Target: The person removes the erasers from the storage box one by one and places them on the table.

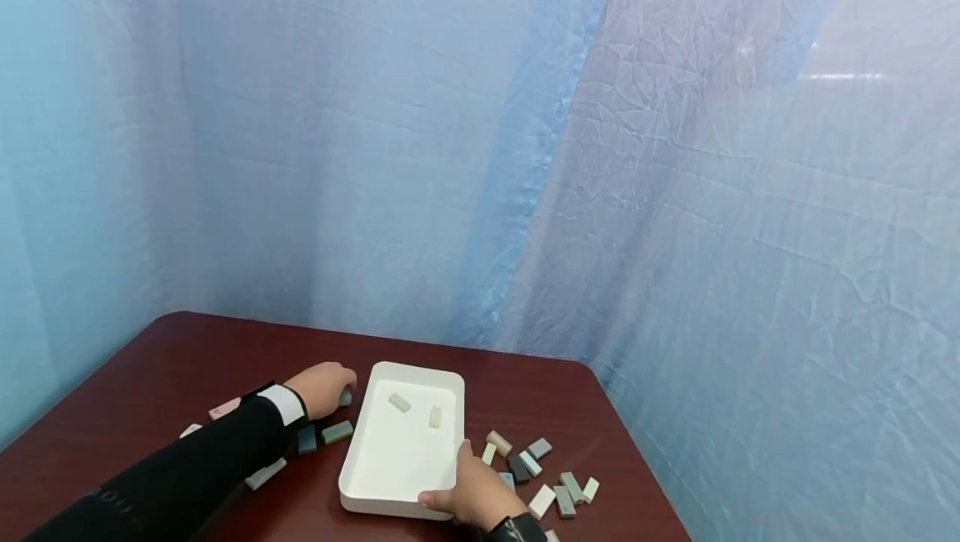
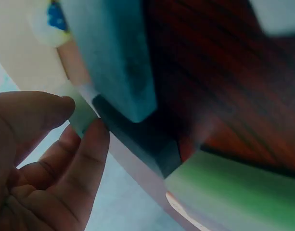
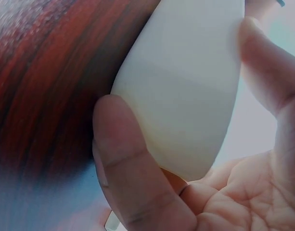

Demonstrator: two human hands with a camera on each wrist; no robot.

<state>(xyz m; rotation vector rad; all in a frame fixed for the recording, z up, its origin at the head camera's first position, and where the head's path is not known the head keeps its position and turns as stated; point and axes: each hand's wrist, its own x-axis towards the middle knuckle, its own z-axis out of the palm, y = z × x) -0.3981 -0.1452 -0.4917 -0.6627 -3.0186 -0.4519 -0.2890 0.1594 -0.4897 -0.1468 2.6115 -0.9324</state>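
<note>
My left hand [image 1: 321, 389] is left of the white tray [image 1: 397, 463], fingers pointing down at the table. Between its thumb and fingertips it pinches a pale green block [image 2: 81, 114]. Close to those fingertips in the left wrist view are a teal block [image 2: 113, 57], a dark blue block [image 2: 142, 137] and a green block [image 2: 234, 187]. At the tray's near right corner my right hand [image 1: 483, 490] grips the wall, thumb over the rim and fingers around the outside. Two pale blocks lie apart inside the tray, one tilted [image 1: 400, 402], one near upright in view [image 1: 435, 417].
Several grey, white and beige blocks [image 1: 542, 502] lie scattered right of the tray. More blocks, among them a pink one [image 1: 224, 409] and a whitish one [image 1: 266, 474], lie around the left forearm. Blue curtains [image 1: 420, 150] hang behind the dark red table [image 1: 525, 388].
</note>
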